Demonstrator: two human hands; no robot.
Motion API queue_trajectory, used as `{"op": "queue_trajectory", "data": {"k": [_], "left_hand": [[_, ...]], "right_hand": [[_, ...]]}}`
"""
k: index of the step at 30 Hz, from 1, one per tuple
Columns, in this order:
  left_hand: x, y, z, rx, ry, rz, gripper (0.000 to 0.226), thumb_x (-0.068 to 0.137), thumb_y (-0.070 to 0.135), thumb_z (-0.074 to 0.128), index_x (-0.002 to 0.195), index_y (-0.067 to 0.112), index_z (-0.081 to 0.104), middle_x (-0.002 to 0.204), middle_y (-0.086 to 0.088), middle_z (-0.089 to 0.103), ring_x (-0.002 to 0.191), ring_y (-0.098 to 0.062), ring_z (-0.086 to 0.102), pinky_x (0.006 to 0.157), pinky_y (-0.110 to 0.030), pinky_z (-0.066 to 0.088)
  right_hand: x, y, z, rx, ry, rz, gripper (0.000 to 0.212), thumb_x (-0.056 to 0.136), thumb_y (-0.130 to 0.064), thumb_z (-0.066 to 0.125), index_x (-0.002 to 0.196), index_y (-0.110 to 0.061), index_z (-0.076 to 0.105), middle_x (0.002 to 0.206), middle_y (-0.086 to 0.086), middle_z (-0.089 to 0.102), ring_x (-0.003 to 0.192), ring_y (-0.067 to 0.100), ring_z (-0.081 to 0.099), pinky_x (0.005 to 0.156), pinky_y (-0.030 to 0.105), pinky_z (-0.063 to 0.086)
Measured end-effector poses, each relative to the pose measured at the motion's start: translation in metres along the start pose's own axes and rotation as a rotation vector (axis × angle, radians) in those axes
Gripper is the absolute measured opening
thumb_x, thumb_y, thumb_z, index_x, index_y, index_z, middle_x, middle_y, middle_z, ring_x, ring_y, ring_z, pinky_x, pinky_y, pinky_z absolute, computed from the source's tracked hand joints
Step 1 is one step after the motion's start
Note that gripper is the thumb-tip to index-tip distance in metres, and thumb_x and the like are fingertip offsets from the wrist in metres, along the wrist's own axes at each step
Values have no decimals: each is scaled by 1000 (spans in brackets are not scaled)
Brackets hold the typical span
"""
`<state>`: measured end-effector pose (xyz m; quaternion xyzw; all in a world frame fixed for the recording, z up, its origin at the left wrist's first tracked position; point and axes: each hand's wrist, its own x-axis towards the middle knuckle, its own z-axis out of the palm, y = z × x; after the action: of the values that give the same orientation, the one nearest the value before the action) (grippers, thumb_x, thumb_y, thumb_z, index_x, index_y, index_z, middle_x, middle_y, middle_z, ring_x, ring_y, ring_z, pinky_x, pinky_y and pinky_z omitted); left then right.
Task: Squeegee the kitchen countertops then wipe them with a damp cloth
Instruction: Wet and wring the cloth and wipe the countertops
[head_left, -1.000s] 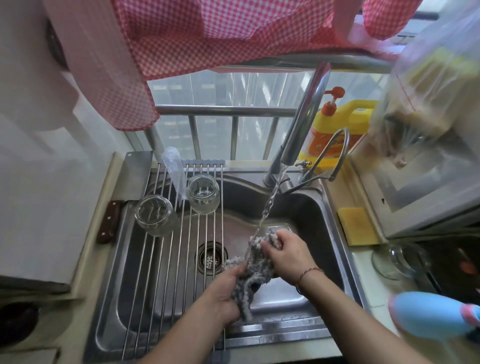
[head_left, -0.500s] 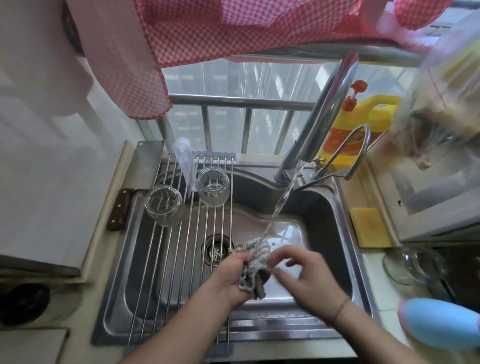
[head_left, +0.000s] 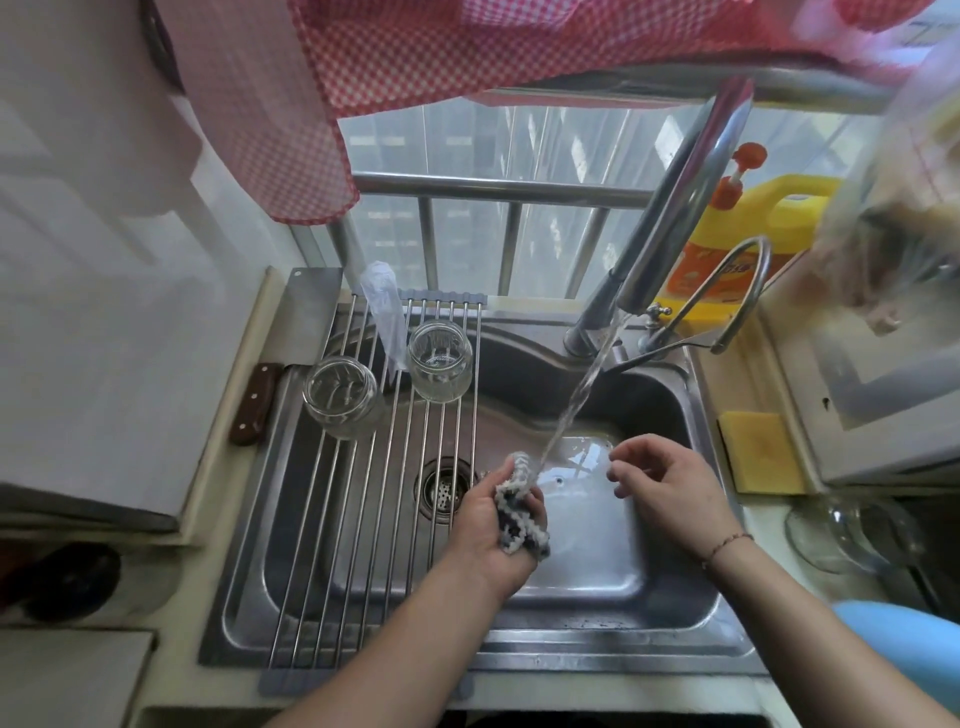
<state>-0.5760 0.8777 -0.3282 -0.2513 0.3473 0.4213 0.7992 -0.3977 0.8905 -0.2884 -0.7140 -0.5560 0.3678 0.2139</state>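
Note:
A grey, nubbly wet cloth (head_left: 519, 512) is bunched up in my left hand (head_left: 488, 525), which grips it over the steel sink (head_left: 597, 631). Water runs from the tall steel faucet (head_left: 675, 208) and strikes the top of the cloth. My right hand (head_left: 670, 480) hovers to the right of the cloth, apart from it, its fingers loosely curled and holding nothing. The pale countertop (head_left: 769, 519) shows beside the sink at the right. No squeegee is in view.
A roll-up wire rack (head_left: 363, 545) covers the sink's left half, bearing two upturned glass jars (head_left: 340, 397) (head_left: 440, 359). A cleaver (head_left: 291, 353) lies at the left rim. A yellow sponge (head_left: 761, 452), yellow detergent jug (head_left: 753, 228), glass lid (head_left: 852, 530) and blue object (head_left: 904, 654) lie right.
My right hand let go of the cloth and drew away to the right. My left hand now holds the bunched cloth alone under the running water.

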Motion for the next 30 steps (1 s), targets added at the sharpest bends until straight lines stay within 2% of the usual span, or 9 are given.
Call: {"op": "queue_trajectory", "data": {"k": [8,11,13,15,17,20,22,26,30], "left_hand": [[-12,-4,-2,-29,40,23,20,71,9,72,86,2,62,66,-12,59,48,-15,57,41,-19,51],[-19,-5,-9,-40,45,6,26,70,8,72,93,1,62,70,-13,57,51,-15,57,42,-19,52],[-22,-5,-10,-46,47,-3,22,72,8,71,90,0,61,69,-13,56,49,-16,58,40,-20,52],[-22,-5,-8,-51,48,-6,18,73,7,70,87,0,60,67,-12,57,49,-17,58,40,-21,52],[-22,-5,-5,-42,49,-4,18,72,7,70,85,1,59,67,-12,57,50,-16,57,41,-22,52],[-19,-4,2,-39,52,16,11,76,7,67,79,1,59,65,-11,57,50,-16,56,43,-21,53],[-19,-4,7,-41,58,27,9,80,7,65,76,1,60,64,-11,57,51,-17,56,44,-21,53],[-20,-4,11,-27,67,42,13,84,7,63,73,0,60,62,-12,59,50,-18,56,47,-22,55],[-21,-2,13,-17,68,64,13,86,7,62,75,0,59,63,-13,60,48,-19,59,51,-23,56]], "right_hand": [[9,-1,-3,6,-2,9,8,88,-12,66,83,-19,68,76,2,72,71,15,70,74,31,55],[14,-3,-4,-2,0,3,6,88,-10,66,84,-14,69,77,5,72,69,14,69,68,23,53],[19,-3,-7,8,10,10,6,88,-9,65,85,-13,69,77,5,72,65,13,67,61,16,49],[25,-2,-10,6,39,17,11,88,-10,66,82,-18,68,76,4,72,64,14,67,63,19,49],[35,-1,-16,-10,79,39,13,87,-12,67,80,-22,68,75,4,73,71,17,69,70,29,53],[52,1,-28,4,157,78,8,87,-18,68,80,-23,68,79,4,72,80,24,69,75,37,57],[64,-1,-35,-11,216,65,5,88,-25,67,85,-22,70,84,4,71,85,25,67,78,38,56],[84,-11,-47,-53,305,37,25,93,-34,61,99,-13,72,93,7,70,91,24,64,80,31,48],[98,-11,-54,-109,329,77,21,92,-32,62,98,-15,74,93,6,71,90,25,64,80,34,51]]}}
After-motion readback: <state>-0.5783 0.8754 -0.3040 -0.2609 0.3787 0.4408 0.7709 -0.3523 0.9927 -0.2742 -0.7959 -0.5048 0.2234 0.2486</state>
